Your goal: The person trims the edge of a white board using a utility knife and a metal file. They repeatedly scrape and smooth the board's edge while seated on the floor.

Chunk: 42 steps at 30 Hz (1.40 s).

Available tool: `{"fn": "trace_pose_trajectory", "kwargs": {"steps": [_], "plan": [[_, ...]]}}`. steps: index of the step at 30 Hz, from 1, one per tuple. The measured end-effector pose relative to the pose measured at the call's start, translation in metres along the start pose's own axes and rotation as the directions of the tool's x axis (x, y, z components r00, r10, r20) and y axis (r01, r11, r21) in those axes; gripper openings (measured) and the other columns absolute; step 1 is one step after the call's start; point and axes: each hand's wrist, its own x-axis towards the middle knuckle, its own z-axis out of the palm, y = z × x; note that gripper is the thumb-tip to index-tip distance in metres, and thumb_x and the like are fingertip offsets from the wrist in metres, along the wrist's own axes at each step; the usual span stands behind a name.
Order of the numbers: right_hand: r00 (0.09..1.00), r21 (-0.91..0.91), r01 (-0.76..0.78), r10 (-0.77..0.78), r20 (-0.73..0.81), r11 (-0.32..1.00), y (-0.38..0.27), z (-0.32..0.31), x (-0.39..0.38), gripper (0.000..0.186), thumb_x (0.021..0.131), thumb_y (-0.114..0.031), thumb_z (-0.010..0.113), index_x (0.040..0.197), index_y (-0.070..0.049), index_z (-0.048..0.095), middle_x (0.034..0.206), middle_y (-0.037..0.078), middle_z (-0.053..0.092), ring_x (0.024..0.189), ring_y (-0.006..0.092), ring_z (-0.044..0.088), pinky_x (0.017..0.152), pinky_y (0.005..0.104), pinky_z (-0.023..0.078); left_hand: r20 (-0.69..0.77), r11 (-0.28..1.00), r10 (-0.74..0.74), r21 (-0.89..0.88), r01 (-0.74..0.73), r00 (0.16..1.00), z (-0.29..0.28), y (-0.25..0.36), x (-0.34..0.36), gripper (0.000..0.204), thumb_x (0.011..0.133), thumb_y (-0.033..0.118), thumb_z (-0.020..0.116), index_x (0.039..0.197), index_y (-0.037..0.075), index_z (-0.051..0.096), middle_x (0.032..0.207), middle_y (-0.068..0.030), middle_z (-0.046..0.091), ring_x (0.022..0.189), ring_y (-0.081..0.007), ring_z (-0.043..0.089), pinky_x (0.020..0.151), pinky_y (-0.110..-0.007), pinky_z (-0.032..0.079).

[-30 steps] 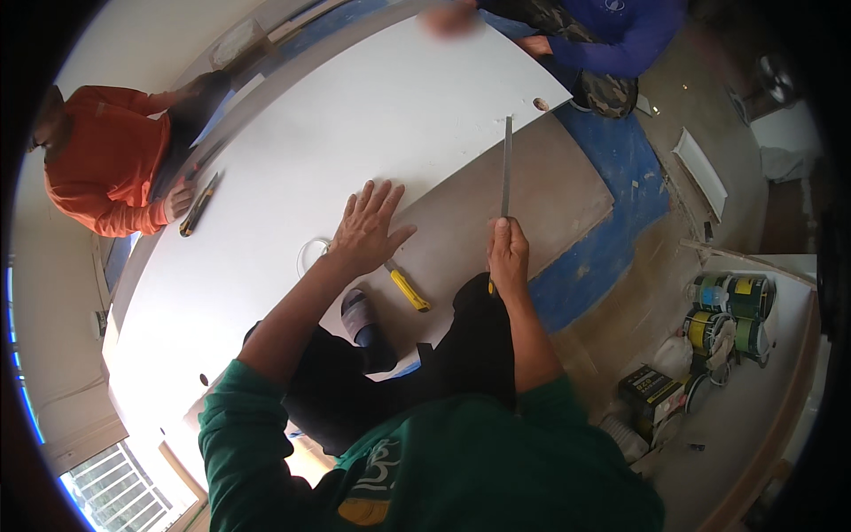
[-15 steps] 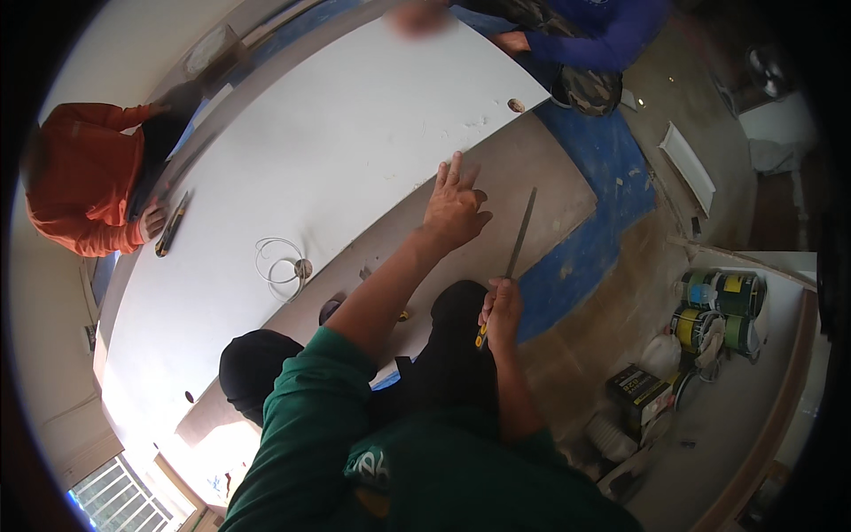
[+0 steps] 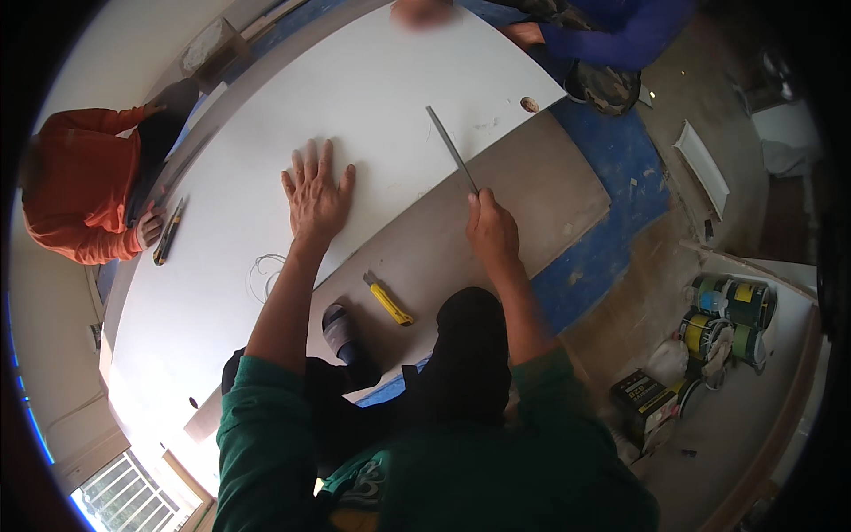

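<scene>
My left hand [image 3: 315, 197] lies flat on the large white board [image 3: 372, 71], fingers spread. My right hand [image 3: 492, 229] grips a long thin metal file [image 3: 448, 142], angled up and left over the board near its edge. A coiled white cable [image 3: 259, 271] lies on the board beside my left forearm. On the brown panel [image 3: 554, 182] below the board, a yellow utility knife [image 3: 390, 301] lies near my sandalled foot [image 3: 339, 330]. A hole [image 3: 529, 105] shows near the board's upper right corner.
A person in orange [image 3: 89, 186] at left has a hand beside another knife [image 3: 168, 232]. A person in blue [image 3: 612, 35] kneels at top right. Spools [image 3: 749, 303] and a black box [image 3: 643, 399] lie at right, near a white trim piece [image 3: 700, 167], beside blue floor covering [image 3: 567, 275].
My left hand has shifted from near the board's edge leftward onto its surface. My right hand has risen, and the file's tip has swung left over the board.
</scene>
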Motion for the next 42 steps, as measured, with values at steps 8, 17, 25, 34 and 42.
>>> {"fn": "trace_pose_trajectory", "kwargs": {"steps": [8, 17, 25, 34, 42], "plan": [[0.994, 0.043, -0.041, 0.037, 0.103, 0.998, 0.011, 0.003, -0.06, 0.026, 0.106, -0.024, 0.05, 0.097, -0.001, 0.054, 0.076, 0.026, 0.066, 0.077, 0.0479, 0.067, 0.066, 0.055, 0.052, 0.004, 1.0, -0.015, -0.006, 0.015, 1.0, 0.001, 0.002, 0.0, 0.07, 0.103, 0.056, 0.04, 0.159, 0.014, 0.032, 0.167, -0.0131, 0.026, 0.156, -0.0358, 0.014, 0.126, -0.055, 0.008], [0.994, 0.031, -0.096, 0.097, -0.055, 0.995, 0.017, -0.035, 0.053, 0.029, 0.107, -0.025, 0.048, 0.094, -0.001, 0.054, 0.077, 0.026, 0.065, 0.078, 0.0487, 0.065, 0.069, 0.0562, 0.049, 0.021, 1.0, -0.001, 0.029, 0.0, 1.0, 0.002, -0.001, 0.01, 0.072, 0.102, 0.056, 0.041, 0.159, 0.014, 0.032, 0.167, -0.013, 0.024, 0.156, -0.0351, 0.014, 0.126, -0.055, 0.008], [1.0, -0.052, -0.004, 0.003, -0.023, 0.999, 0.025, -0.005, 0.007, 0.027, 0.106, -0.025, 0.05, 0.094, -0.001, 0.053, 0.077, 0.026, 0.065, 0.074, 0.0475, 0.066, 0.065, 0.0528, 0.052, 0.035, 1.0, -0.017, 0.021, 0.016, 0.999, -0.006, 0.006, 0.002, 0.079, 0.099, 0.06, 0.047, 0.16, 0.013, 0.03, 0.168, -0.0137, 0.022, 0.157, -0.0335, 0.012, 0.127, -0.054, 0.008], [0.977, -0.018, -0.033, 0.036, 0.21, 0.999, -0.011, -0.013, -0.063, 0.026, 0.106, -0.026, 0.051, 0.092, -0.003, 0.051, 0.075, 0.023, 0.066, 0.074, 0.0479, 0.067, 0.065, 0.0546, 0.052, -0.004, 1.0, -0.004, 0.005, 0.004, 1.0, -0.005, 0.001, -0.002, 0.082, 0.099, 0.066, 0.042, 0.159, 0.012, 0.032, 0.165, -0.0165, 0.028, 0.156, -0.037, 0.014, 0.126, -0.055, 0.008], [0.996, 0.006, -0.08, 0.08, 0.044, 0.997, -0.008, -0.015, 0.019, 0.024, 0.106, -0.025, 0.05, 0.094, -0.004, 0.052, 0.077, 0.023, 0.066, 0.075, 0.0476, 0.067, 0.067, 0.0556, 0.051, 0.044, 1.0, -0.012, 0.01, 0.011, 0.999, -0.007, 0.008, 0.003, 0.079, 0.099, 0.061, 0.047, 0.159, 0.013, 0.031, 0.167, -0.0143, 0.025, 0.157, -0.0342, 0.013, 0.127, -0.053, 0.009]]}}
